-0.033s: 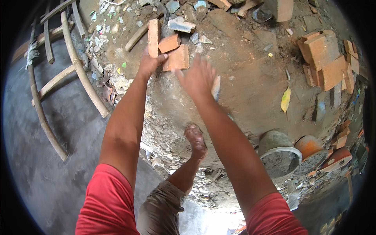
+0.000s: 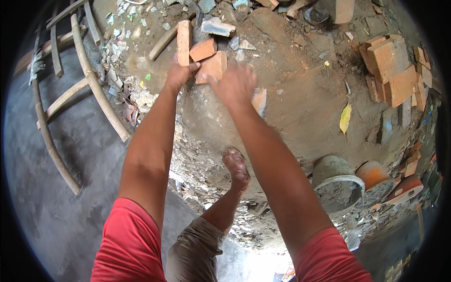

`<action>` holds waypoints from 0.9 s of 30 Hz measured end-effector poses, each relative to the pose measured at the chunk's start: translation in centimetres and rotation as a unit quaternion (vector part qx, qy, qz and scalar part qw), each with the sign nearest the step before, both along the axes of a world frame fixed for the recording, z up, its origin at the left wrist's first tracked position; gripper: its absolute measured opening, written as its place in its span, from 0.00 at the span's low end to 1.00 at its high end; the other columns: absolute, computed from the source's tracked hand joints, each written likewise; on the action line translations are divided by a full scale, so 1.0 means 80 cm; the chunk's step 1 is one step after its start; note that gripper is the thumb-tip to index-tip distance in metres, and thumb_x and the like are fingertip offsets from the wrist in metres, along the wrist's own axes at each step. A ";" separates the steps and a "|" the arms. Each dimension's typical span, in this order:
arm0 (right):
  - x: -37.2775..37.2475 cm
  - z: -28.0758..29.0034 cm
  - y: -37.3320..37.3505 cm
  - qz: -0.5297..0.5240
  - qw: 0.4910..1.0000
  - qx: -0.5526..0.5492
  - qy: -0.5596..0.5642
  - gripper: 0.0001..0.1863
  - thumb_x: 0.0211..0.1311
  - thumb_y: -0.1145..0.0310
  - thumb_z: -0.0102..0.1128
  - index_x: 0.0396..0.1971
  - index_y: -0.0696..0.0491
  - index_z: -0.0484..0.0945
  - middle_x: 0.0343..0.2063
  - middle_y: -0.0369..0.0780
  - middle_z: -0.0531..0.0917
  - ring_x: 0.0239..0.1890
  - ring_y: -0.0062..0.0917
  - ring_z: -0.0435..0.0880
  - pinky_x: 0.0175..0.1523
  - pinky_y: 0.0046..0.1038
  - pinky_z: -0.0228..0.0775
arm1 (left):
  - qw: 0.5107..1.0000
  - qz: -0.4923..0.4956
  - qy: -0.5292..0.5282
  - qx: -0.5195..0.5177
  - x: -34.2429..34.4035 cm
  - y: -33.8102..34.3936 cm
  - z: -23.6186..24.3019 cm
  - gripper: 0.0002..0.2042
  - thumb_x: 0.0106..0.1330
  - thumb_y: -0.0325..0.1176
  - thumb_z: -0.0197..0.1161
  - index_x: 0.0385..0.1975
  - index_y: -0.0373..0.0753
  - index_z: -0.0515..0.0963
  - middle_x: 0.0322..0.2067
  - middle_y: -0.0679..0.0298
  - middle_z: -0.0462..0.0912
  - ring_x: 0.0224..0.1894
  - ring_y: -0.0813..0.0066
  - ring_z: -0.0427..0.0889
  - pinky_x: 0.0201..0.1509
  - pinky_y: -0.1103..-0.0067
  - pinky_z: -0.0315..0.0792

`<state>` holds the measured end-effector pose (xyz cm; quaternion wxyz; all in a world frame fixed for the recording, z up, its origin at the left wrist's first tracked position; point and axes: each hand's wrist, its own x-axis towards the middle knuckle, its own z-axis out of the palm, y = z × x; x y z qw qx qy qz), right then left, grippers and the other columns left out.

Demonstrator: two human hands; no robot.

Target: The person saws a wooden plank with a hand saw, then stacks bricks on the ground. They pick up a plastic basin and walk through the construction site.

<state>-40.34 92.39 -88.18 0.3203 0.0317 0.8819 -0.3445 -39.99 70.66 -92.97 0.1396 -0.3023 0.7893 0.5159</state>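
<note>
My left hand [image 2: 181, 73] holds the lower end of a long orange brick piece [image 2: 183, 42], its fingers partly hidden and its thumb reaching toward a flat square brick piece [image 2: 213, 66]. A smaller brick chunk [image 2: 203, 49] lies just above that square piece. My right hand [image 2: 235, 82] is at the square piece's lower right, fingers apart and blurred, thumb near its edge. Another broken brick piece [image 2: 259, 102] lies beside the right wrist. A pale grey chunk [image 2: 218, 27] and a short stick [image 2: 163, 43] lie farther up on the dirt.
A bamboo ladder-like frame [image 2: 87, 80] lies at the left on grey concrete [image 2: 33, 155]. Stacked bricks [image 2: 390, 66] sit at the right. A cement bucket [image 2: 333, 167], an orange bucket [image 2: 371, 174] and rubble [image 2: 141, 101] surround the dirt patch. My bare foot [image 2: 235, 167] rests below my hands.
My right hand has shifted slightly up and left toward the square brick piece, uncovering more of the piece by its wrist. The left hand has barely moved.
</note>
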 end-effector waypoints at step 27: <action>0.020 0.040 0.271 -0.136 0.934 0.120 0.307 0.29 0.67 0.60 0.66 0.64 0.56 0.70 0.65 0.52 0.70 0.68 0.47 0.68 0.73 0.44 0.59 | 0.932 0.119 0.018 0.342 0.025 0.298 0.154 0.36 0.57 0.26 0.66 0.70 0.31 0.66 0.51 0.50 0.83 0.47 0.62 0.86 0.52 0.72 0.81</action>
